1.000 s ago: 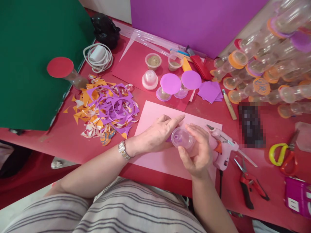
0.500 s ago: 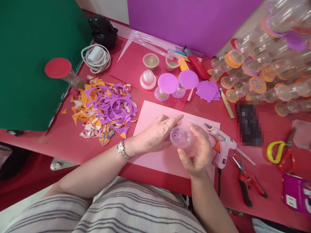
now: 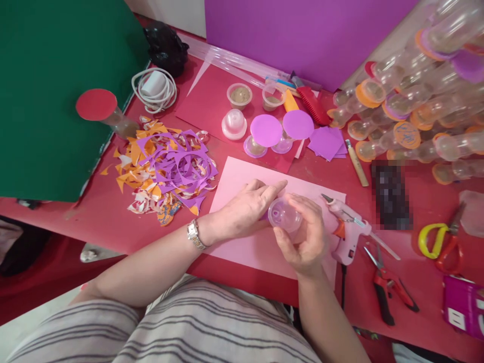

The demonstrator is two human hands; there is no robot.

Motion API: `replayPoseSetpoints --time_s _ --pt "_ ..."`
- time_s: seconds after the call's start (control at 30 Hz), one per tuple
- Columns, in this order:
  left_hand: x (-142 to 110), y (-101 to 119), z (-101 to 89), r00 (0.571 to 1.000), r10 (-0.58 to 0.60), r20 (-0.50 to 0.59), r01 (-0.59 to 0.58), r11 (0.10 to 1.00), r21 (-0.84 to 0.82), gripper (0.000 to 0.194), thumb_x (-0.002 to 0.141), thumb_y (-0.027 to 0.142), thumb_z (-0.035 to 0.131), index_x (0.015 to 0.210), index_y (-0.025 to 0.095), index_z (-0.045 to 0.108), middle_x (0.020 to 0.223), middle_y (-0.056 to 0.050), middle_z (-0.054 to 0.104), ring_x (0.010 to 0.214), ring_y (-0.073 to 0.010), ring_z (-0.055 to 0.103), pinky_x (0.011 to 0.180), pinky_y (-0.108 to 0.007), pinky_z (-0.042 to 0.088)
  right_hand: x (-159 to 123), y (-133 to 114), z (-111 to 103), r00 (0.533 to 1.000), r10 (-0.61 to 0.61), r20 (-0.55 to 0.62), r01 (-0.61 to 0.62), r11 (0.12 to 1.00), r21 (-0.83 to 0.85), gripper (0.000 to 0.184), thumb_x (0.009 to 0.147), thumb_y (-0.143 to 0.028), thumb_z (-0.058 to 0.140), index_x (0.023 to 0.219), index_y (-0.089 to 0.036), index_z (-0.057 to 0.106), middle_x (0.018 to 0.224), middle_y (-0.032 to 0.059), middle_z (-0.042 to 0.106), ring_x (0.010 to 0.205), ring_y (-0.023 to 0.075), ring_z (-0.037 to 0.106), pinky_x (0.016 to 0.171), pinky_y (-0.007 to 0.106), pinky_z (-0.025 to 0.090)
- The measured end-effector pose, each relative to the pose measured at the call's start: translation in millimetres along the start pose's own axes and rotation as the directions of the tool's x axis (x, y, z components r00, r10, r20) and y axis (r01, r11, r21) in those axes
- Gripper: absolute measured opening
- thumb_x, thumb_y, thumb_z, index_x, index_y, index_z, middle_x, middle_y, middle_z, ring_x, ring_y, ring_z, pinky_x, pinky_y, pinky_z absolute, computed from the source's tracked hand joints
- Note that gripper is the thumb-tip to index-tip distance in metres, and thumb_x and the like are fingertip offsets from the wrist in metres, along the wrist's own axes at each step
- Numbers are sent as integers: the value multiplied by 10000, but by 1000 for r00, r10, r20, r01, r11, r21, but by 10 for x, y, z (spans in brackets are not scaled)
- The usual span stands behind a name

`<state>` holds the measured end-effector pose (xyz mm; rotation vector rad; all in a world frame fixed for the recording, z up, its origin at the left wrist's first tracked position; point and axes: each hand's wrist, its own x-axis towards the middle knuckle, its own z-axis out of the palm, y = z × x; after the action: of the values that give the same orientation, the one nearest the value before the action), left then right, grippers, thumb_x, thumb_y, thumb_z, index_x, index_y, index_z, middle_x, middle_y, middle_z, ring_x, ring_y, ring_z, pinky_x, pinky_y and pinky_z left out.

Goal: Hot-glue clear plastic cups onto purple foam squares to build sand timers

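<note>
My right hand (image 3: 307,234) has its fingers and thumb curved round a small clear plastic cup (image 3: 284,215), which is tilted so that its round rim faces up toward me. My left hand (image 3: 251,209) is beside the cup on its left, fingers stretched out and palm turned toward it. A bit of purple shows between the left palm and the cup; what it belongs to is mostly hidden. Both hands are over a pale pink sheet (image 3: 234,252). Close to the right hand lies a pink glue gun (image 3: 350,227).
Left of the sheet is a heap of purple and orange scraps (image 3: 177,166). Behind it stand sand-filled cups (image 3: 240,95) and purple-topped pieces (image 3: 266,130). Red-handled pliers (image 3: 389,287), scissors (image 3: 434,242) and a cutter (image 3: 357,164) lie right, below stacked clear cup assemblies (image 3: 412,111).
The right hand's fingers have shifted slightly left and closed further round the cup's upper side. The left hand keeps about the same pose; the whole view has moved a little.
</note>
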<state>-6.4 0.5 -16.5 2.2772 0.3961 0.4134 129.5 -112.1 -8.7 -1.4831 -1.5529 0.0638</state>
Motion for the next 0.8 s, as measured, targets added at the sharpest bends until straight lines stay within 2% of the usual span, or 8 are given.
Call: replayPoseSetpoints --time_s 0.1,0.27,0.43,0.53,0.67,0.8 --pt "12 32 -43 1000 -20 -6 19 998 -54 667 894 207 567 1492 109 287 1182 -138 655 1069 -262 577 947 -451 503 -56 43 8 999 13 -37 -12 999 42 568 859 -333 651 1399 -235 502 1250 117 639 1169 311 615 942 557 554" --pt "53 60 -207 991 -113 -76 85 949 -304 696 832 271 695 1440 161 375 1376 -170 574 1243 -294 556 1074 -476 459 -154 168 43 955 59 -291 -24 992 120 604 902 -450 553 1463 -250 454 1323 125 577 1217 323 592 937 540 556" --pt "58 37 -276 988 -144 -48 102 866 -489 727 825 251 708 1452 206 343 1373 -155 588 1221 -268 605 1051 -445 497 -164 199 49 939 85 -334 -32 986 161 567 911 -414 567 1446 -246 487 1290 116 592 1171 290 602 907 513 567" --pt "57 33 -255 991 -123 -56 87 895 -438 686 825 229 691 1430 177 371 1368 -175 590 1261 -284 586 1080 -471 476 -158 181 42 936 100 -338 -53 988 145 535 935 -388 547 1448 -248 489 1283 120 596 1156 279 603 899 495 568" --pt "74 56 -215 993 -100 -67 83 972 -219 616 800 179 663 1376 175 443 1467 -188 512 1381 -322 482 1139 -536 406 -155 162 26 934 136 -329 -115 990 82 491 956 -306 521 1443 -258 489 1265 115 612 1127 267 619 887 479 577" --pt "81 77 -168 994 -113 0 112 987 -118 616 802 170 645 1384 154 445 1451 -186 527 1327 -317 527 1123 -530 423 -135 130 -11 959 140 -245 -137 990 30 507 941 -280 548 1443 -243 483 1271 121 619 1165 283 616 931 507 567"
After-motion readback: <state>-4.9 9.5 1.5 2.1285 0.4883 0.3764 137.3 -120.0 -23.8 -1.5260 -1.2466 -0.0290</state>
